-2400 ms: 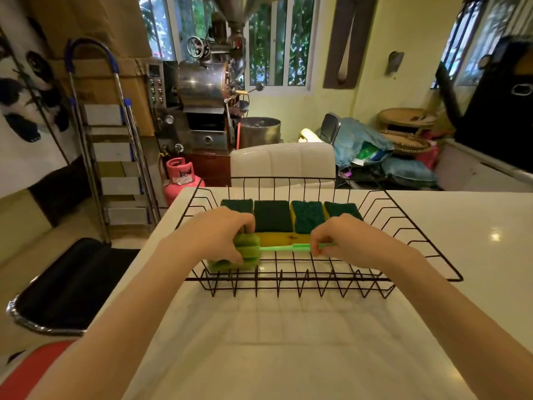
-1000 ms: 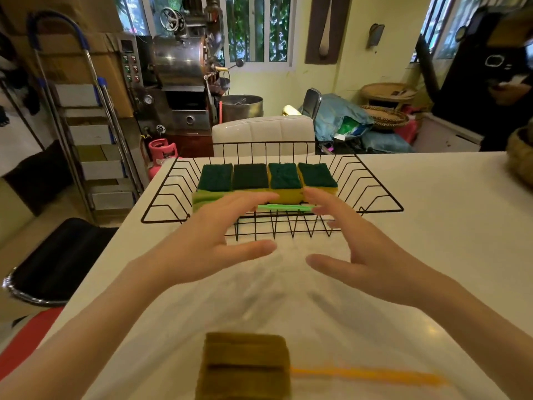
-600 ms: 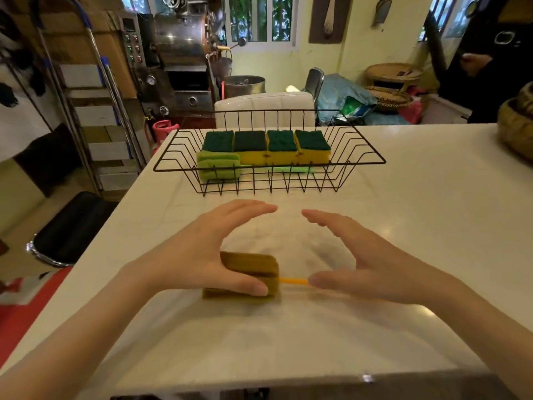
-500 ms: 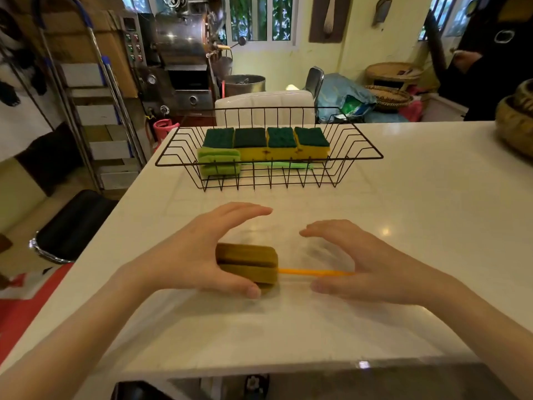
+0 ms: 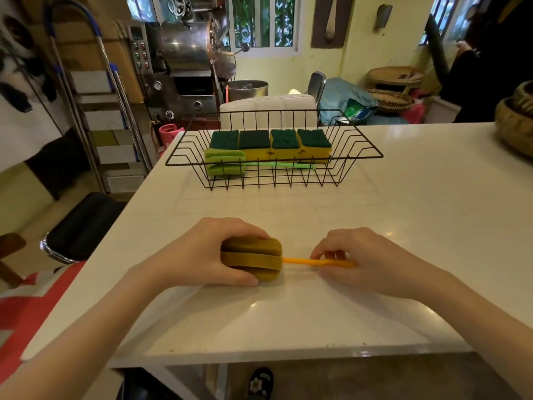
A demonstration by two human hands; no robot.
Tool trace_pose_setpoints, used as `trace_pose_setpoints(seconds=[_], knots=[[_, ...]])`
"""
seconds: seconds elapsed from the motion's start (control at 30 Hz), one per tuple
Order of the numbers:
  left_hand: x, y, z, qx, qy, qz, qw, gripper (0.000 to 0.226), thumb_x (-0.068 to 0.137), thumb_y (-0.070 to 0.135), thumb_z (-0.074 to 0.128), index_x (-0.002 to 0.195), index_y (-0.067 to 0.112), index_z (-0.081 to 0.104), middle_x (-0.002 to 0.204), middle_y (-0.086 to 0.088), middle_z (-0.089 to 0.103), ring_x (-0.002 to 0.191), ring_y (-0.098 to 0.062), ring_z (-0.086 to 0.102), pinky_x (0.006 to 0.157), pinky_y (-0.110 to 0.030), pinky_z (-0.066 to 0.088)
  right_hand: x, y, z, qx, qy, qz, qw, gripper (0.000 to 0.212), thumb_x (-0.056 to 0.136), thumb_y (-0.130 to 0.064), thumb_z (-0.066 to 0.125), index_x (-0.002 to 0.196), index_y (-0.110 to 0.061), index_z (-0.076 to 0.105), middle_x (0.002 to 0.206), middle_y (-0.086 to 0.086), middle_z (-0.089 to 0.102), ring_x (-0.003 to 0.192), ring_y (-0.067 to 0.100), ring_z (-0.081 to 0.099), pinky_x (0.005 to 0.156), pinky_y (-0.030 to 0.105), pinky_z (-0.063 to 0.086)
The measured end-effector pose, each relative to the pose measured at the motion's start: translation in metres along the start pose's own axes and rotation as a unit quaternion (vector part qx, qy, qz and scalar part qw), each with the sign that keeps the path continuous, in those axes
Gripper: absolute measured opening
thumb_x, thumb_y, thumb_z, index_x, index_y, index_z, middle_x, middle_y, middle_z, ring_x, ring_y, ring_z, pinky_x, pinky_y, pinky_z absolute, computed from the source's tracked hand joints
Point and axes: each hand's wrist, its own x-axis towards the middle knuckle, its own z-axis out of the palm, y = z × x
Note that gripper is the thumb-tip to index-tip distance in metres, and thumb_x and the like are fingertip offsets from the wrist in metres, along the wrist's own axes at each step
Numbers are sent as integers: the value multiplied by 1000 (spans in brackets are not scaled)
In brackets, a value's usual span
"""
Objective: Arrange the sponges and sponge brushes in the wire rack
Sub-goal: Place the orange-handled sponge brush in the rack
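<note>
A black wire rack [image 5: 372,153] stands at the far side of the white table [image 5: 418,226]. Inside it, several yellow sponges with dark green tops [image 5: 269,144] sit in a row. In front of them lies a green sponge brush [image 5: 225,166], its handle pointing right. Near the table's front edge lies an olive-brown sponge brush [image 5: 253,258] with an orange handle [image 5: 300,260]. My left hand [image 5: 202,252] is wrapped around its sponge head. My right hand [image 5: 366,258] pinches the orange handle.
A woven basket [image 5: 516,125] sits at the table's right edge. Behind the rack stands a white chair back [image 5: 268,109]. A black stool [image 5: 83,223] and a step ladder [image 5: 98,105] are to the left of the table. A person in black [image 5: 487,59] stands at the far right.
My hands left the green brush in the rack and drew back toward me. They have closed on the olive-brown brush at the table's front, left on the head, right on the handle.
</note>
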Motion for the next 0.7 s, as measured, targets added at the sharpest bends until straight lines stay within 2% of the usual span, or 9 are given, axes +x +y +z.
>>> trace_pose_setpoints(seconds=[0.13, 0.23, 0.33, 0.47, 0.63, 0.7], knots=[[7, -1, -10, 0, 17, 6, 1000, 46, 67, 39, 73, 100, 55, 45, 102, 34, 50, 106, 8, 45, 81, -3, 42, 9, 0, -9, -14, -10, 2, 1000, 21, 87, -38, 54, 104, -31, 65, 77, -21, 47, 78, 6, 48, 75, 29, 48], [16, -1, -22, 7, 36, 12, 999, 47, 66, 41, 73, 101, 54, 45, 100, 34, 50, 105, 9, 46, 80, -2, 41, 20, 1, -20, -30, 0, 3, 1000, 21, 88, -35, 53, 106, -32, 63, 81, -20, 49, 82, 7, 50, 75, 27, 47], [26, -2, -38, 32, 60, 18, 998, 48, 65, 42, 73, 99, 57, 42, 99, 36, 47, 102, 13, 46, 78, 0, 41, 36, 2, -36, -66, 27, -6, 997, 23, 88, -35, 52, 108, -31, 62, 83, -19, 50, 81, 6, 48, 67, 19, 40], [46, -5, -64, 32, 95, 20, 995, 48, 63, 49, 70, 99, 58, 39, 102, 36, 42, 99, 8, 47, 76, -8, 43, 64, 5, -60, -107, 87, -8, 990, 23, 87, -36, 53, 108, -32, 63, 97, -13, 59, 83, 6, 48, 68, 22, 39], [80, -15, -94, 14, 141, 24, 990, 51, 67, 31, 74, 108, 44, 47, 99, 32, 48, 95, 5, 50, 74, -10, 43, 105, 12, -88, -148, 137, 1, 980, 23, 89, -34, 52, 109, -32, 61, 97, -8, 58, 81, 11, 49, 59, 22, 37], [92, -21, -104, 10, 147, 21, 989, 51, 67, 31, 74, 109, 43, 48, 99, 31, 48, 94, 5, 49, 75, -11, 43, 121, 14, -96, -163, 142, 5, 976, 22, 90, -33, 50, 109, -31, 61, 99, -5, 60, 83, 13, 52, 61, 23, 41]])
